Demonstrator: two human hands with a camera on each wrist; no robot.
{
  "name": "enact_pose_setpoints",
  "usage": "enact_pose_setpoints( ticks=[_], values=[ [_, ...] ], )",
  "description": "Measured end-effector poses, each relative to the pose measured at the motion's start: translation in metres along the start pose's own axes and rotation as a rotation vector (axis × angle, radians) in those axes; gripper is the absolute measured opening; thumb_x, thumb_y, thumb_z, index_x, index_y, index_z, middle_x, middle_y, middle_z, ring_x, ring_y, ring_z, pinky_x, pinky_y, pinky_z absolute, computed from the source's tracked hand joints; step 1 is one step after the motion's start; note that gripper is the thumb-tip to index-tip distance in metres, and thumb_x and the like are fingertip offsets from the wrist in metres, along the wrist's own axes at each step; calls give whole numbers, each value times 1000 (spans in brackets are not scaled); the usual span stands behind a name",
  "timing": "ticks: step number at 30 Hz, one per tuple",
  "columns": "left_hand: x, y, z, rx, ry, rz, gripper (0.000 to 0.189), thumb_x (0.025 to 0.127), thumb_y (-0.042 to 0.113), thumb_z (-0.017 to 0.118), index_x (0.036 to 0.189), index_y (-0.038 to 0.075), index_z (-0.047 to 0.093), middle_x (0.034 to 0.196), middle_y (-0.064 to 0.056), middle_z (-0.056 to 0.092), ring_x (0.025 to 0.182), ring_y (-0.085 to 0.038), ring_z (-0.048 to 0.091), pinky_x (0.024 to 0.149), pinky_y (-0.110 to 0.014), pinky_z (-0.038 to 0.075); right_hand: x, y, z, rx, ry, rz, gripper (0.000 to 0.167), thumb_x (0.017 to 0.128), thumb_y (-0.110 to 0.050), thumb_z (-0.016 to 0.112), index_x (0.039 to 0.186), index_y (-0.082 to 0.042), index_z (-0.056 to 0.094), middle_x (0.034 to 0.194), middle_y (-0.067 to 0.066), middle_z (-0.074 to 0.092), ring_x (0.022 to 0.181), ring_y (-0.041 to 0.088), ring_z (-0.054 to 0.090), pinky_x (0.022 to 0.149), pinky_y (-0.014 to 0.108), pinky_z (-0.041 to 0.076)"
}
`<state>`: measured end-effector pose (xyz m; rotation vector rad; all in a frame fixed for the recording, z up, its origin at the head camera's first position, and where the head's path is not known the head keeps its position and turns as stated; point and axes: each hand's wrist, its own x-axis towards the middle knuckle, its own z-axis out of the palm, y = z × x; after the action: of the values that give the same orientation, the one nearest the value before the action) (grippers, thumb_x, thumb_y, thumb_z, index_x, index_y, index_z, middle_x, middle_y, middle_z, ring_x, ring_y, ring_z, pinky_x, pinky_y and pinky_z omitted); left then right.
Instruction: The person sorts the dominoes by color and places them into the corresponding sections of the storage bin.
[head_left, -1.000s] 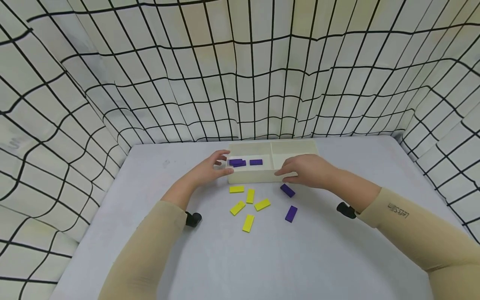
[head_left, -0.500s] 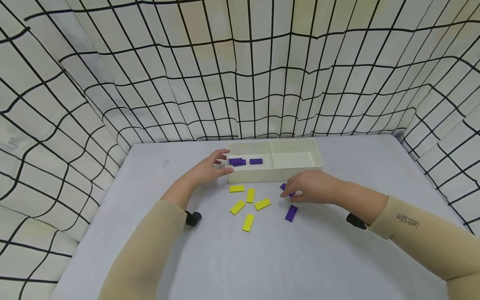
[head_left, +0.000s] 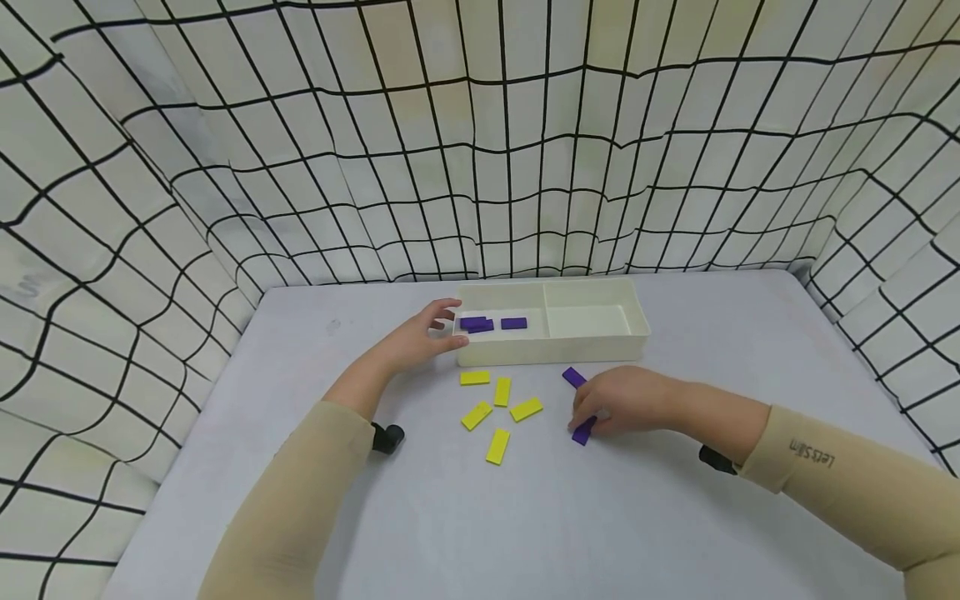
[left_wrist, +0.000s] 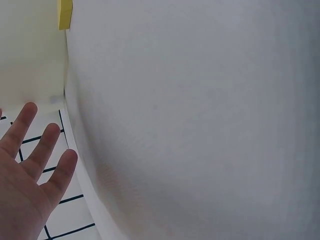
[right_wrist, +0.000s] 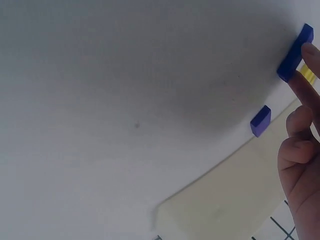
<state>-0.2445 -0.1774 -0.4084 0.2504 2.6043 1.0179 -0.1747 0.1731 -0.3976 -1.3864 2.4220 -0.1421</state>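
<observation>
My left hand point(head_left: 412, 342) is at the left end of a white two-compartment tray point(head_left: 551, 352), thumb by its front corner. Its fingers look straight and spread in the left wrist view. My right hand point(head_left: 630, 400) is low over the table in front of the tray, thumb and index finger pinching a flat purple block point(head_left: 582, 433). The right wrist view shows the thumb on that block's side. A second purple block point(head_left: 573, 377) lies just behind the hand, partly covered in the head view. Several purple blocks point(head_left: 513, 323) lie in the tray's left compartment.
Several yellow blocks point(head_left: 497, 447) lie scattered on the white table point(head_left: 465, 533), left of my right hand and in front of the tray. The tray's right compartment point(head_left: 588, 321) shows a bare floor. A black grid netting point(head_left: 506, 150) stands behind the table and along both sides.
My right hand has come from over the tray's front wall toward me, past the farther purple block, to the nearer one, and now pinches it. My left hand has stayed at the tray's end.
</observation>
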Motion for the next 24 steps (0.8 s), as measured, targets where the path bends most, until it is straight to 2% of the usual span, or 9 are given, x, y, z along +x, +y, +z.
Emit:
enact_pose_setpoints(
  ticks=[9,18,24],
  values=[
    [-1,1,0,-12,0,-3,76,91,48,69,153,33,28,150,-5,40,140,-28,37,112,-57,31,0,1,6,-45,27,-48,27,88,-16,76,113,-26,77,105,-12,68,99,8,63,88,28,53],
    [-1,0,0,-13,2,-1,75,90,48,69,152,34,28,150,-4,41,140,-28,37,112,-58,31,0,0,5,-57,20,-29,24,88,-22,77,112,-26,77,100,-14,67,94,6,61,83,25,53],
    [-1,-1,0,-14,4,2,76,90,48,69,153,34,28,150,-5,40,140,-28,36,112,-58,31,0,1,6,-46,5,-8,24,88,-25,77,112,-26,77,99,-14,67,94,6,61,85,26,53]
  ],
)
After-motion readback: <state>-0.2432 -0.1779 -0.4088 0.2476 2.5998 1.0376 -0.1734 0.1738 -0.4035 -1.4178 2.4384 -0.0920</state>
